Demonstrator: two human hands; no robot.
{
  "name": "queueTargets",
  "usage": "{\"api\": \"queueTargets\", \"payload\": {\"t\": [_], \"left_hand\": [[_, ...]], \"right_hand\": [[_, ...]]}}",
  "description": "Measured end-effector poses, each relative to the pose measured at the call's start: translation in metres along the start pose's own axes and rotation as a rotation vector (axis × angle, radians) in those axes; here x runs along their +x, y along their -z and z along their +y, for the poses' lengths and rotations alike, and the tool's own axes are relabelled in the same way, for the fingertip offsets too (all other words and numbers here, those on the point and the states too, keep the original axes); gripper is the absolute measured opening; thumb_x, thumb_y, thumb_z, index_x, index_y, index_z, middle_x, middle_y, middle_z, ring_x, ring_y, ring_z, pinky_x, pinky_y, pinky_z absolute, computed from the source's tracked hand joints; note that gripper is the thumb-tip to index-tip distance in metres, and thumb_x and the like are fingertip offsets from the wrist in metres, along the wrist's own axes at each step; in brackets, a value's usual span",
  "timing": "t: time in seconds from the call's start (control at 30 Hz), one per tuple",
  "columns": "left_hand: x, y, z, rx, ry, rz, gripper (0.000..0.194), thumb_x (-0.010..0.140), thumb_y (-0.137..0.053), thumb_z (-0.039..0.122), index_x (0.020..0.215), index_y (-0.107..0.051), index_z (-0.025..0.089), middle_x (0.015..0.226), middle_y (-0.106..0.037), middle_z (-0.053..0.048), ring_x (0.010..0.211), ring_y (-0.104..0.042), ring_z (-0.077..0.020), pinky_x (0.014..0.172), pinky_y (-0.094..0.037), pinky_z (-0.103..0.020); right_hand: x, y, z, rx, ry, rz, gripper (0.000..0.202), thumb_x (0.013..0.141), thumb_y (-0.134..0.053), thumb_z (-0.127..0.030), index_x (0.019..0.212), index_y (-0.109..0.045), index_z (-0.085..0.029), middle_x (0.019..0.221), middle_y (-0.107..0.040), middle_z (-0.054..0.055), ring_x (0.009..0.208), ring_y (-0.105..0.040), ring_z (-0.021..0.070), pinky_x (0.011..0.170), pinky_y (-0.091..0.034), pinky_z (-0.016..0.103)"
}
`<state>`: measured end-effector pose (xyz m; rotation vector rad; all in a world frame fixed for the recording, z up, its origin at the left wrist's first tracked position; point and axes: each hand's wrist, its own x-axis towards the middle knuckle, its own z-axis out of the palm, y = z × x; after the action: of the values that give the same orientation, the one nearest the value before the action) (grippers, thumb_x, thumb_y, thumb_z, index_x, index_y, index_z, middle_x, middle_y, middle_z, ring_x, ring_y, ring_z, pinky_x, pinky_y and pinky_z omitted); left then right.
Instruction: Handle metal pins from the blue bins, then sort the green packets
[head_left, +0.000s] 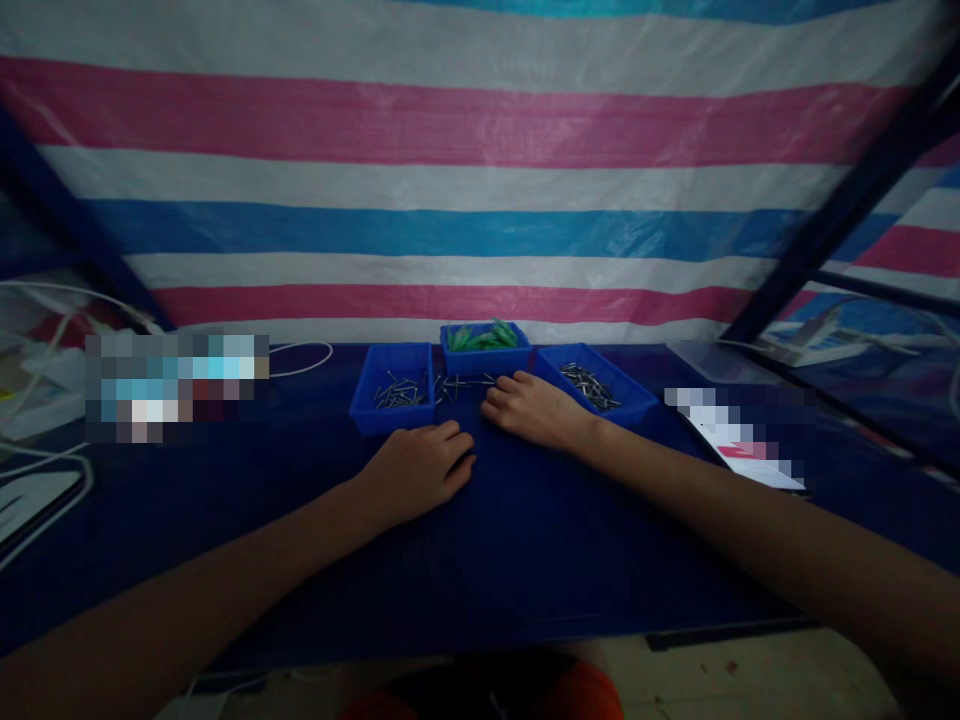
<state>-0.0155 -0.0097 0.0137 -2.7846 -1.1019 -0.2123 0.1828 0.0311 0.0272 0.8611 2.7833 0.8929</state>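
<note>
Right hand: palm down, fingers drawn narrow; the right hand [534, 408] has its fingertips at the near end of a loose metal piece [484, 381], and I can't tell whether they pinch it.
Left hand: the left hand [420, 468] rests palm down just inside seven to eight o'clock of the right, fingers loosely curled; nothing shows in its grip, though its underside is hidden.
Loose metal pieces: a few scattered thin metal pieces [450, 387] lie on the surface [487, 560] at about eleven o'clock from the gap between the hands.
Ten o'clock tray: a blue tray [396, 419] with many metal pieces [403, 393] inside.
Two o'clock tray: another blue tray [631, 400], beyond the right hand, its metal pieces [589, 386] heaped.
Twelve o'clock tray: a third blue tray [487, 361], piled with green pieces [482, 338].
Progress: judged partway; both metal-bearing trays are stocked and several pieces lie out between them. Which tray is filling or emptying cannot be read; the visible green pieces are all in their tray.
Three o'clock: a bright flat object [750, 466], partly blurred out.
</note>
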Motion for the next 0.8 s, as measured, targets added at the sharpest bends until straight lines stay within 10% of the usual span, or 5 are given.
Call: {"api": "queueTargets", "payload": {"t": [0.8], "left_hand": [[0.004, -0.001, 0.001, -0.006, 0.046, -0.051, 0.022, 0.09, -0.038, 0.03, 0.098, -0.056, 0.021, 0.091, -0.059, -0.002, 0.079, -0.061, -0.0156, 0.06, -0.043, -0.024]], "right_hand": [[-0.008, -0.013, -0.007, 0.179, -0.373, -0.106, 0.022, 0.089, -0.038, -0.007, 0.101, -0.056, -0.01, 0.094, -0.062, 0.012, 0.085, -0.059, 0.0235, 0.063, -0.047, 0.03]]}}
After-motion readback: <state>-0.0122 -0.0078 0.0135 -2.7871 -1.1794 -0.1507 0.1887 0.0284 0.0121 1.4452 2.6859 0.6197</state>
